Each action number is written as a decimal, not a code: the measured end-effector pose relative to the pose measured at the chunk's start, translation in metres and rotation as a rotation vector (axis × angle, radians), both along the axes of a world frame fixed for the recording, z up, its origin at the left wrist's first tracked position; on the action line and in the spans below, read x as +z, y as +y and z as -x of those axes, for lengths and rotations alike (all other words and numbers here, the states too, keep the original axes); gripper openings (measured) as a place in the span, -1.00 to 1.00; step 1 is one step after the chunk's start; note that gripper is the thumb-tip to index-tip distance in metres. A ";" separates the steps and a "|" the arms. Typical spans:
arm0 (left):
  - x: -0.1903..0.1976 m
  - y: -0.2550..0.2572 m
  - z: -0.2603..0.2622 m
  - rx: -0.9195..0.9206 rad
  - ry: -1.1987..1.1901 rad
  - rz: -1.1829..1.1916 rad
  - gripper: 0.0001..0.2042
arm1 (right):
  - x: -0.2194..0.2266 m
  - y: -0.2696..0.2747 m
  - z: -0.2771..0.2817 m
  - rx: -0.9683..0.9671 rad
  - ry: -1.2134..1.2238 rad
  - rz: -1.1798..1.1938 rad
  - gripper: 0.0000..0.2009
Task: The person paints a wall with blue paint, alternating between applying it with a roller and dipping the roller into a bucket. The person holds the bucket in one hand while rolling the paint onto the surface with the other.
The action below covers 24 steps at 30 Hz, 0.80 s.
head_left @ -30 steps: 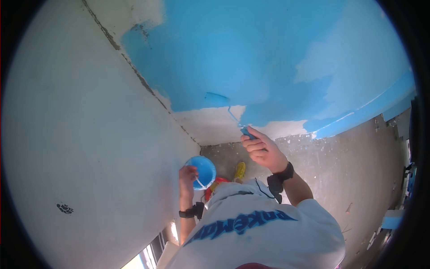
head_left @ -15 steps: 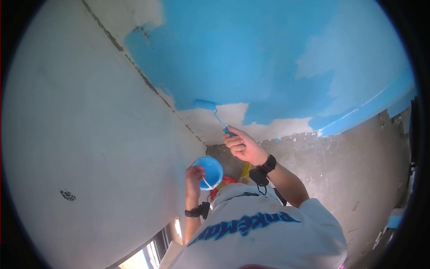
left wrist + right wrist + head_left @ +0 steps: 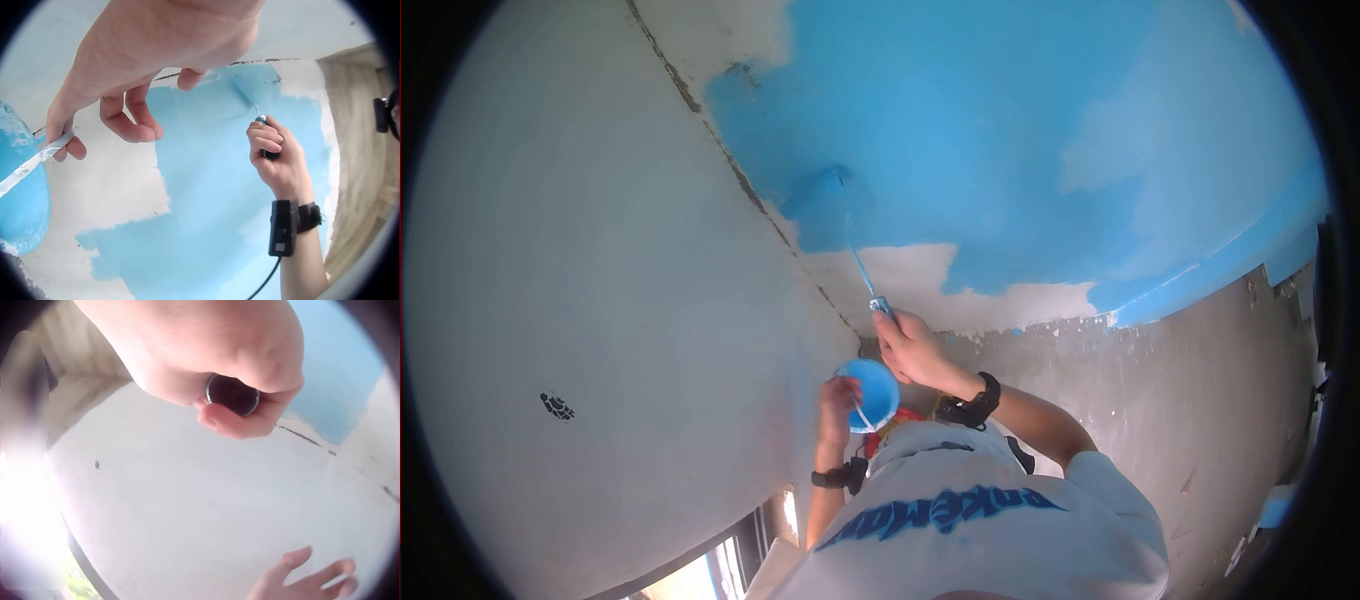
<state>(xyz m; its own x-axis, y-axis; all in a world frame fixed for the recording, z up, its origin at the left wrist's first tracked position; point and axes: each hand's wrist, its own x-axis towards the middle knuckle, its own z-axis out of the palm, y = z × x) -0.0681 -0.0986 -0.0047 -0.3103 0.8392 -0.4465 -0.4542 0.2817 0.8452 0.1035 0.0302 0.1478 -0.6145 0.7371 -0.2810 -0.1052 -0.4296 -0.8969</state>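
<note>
My right hand [image 3: 910,350] grips the handle of a small paint roller [image 3: 245,92], raised toward the blue part of the wall. The dark end of that handle [image 3: 232,395] shows within the curled fingers in the right wrist view. In the head view the thin roller frame [image 3: 859,265] runs up from the hand to the roller at the painted surface. Lower left, my left hand [image 3: 837,405] holds a blue paint bucket [image 3: 882,392] by its white, paint-smeared handle [image 3: 34,161]. Fingers hook round that handle at the left of the left wrist view, while other fingers hang loosely bent.
A grey-white side wall [image 3: 650,300] stands close on the left and meets the painted wall [image 3: 960,130] at a cracked corner. Unpainted white [image 3: 890,270] shows low on the painted wall. Grey concrete floor [image 3: 1080,370] spreads to the right.
The roller has gone from near the lower edge of the blue area to higher on the wall. The right hand has shifted left and down, close over the bucket in the head view.
</note>
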 end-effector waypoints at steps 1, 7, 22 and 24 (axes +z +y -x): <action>0.003 -0.002 -0.001 -0.008 0.001 0.025 -0.56 | -0.002 0.004 0.010 -0.077 -0.153 -0.282 -0.59; 0.009 -0.002 -0.001 -0.008 -0.024 0.048 -0.55 | -0.003 0.041 0.052 -0.192 -0.400 -0.730 -0.66; -0.006 0.002 0.006 -0.018 0.009 0.061 -0.52 | -0.166 0.040 0.016 -0.299 -0.677 -0.663 -0.69; -0.006 -0.001 0.003 0.025 -0.023 0.033 -0.53 | -0.162 0.036 0.010 -0.306 -0.633 -0.683 -0.69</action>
<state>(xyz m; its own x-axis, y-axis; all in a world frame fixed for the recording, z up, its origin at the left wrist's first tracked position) -0.0711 -0.0993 -0.0108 -0.3206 0.8162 -0.4807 -0.4806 0.2972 0.8251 0.0932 0.0660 -0.0147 -0.2530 0.9660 0.0536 0.4603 0.1690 -0.8716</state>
